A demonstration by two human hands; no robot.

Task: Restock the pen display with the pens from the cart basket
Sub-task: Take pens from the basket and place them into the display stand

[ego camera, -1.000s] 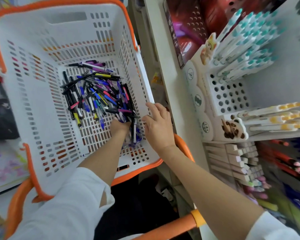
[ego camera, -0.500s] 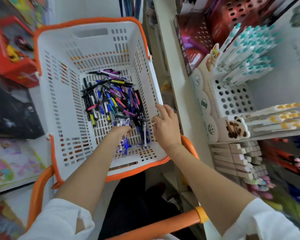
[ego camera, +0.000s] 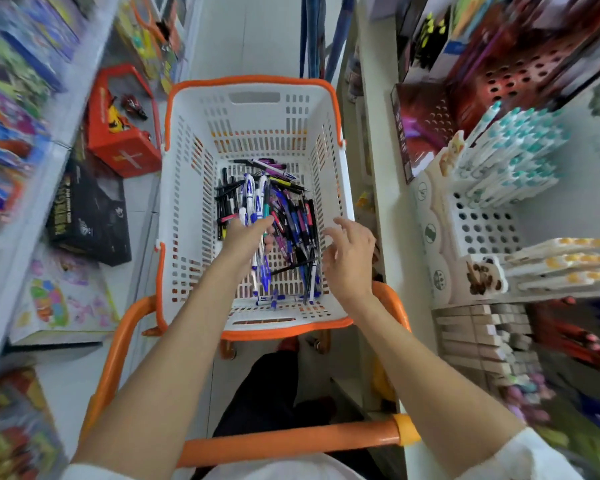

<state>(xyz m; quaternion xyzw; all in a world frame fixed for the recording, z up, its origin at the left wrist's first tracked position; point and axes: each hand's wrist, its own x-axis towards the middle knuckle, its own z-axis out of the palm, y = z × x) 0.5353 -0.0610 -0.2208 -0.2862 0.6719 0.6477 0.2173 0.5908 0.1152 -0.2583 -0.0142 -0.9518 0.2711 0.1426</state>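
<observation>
Head view: our left hand [ego camera: 247, 237] grips a loose bundle of pens [ego camera: 248, 194] over the basket [ego camera: 257, 124], our right hand [ego camera: 350, 259] spread empty; some may slip.

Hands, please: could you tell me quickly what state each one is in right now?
Left hand: grips a bunch of pens.
Right hand: open, fingers spread, holding nothing.

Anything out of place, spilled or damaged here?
Nothing looks damaged or spilled. The pens lie in a loose jumble, but all inside the white basket, where the left hand grips a bunch. The right hand is open. The white perforated rack at right has empty holes.
</observation>
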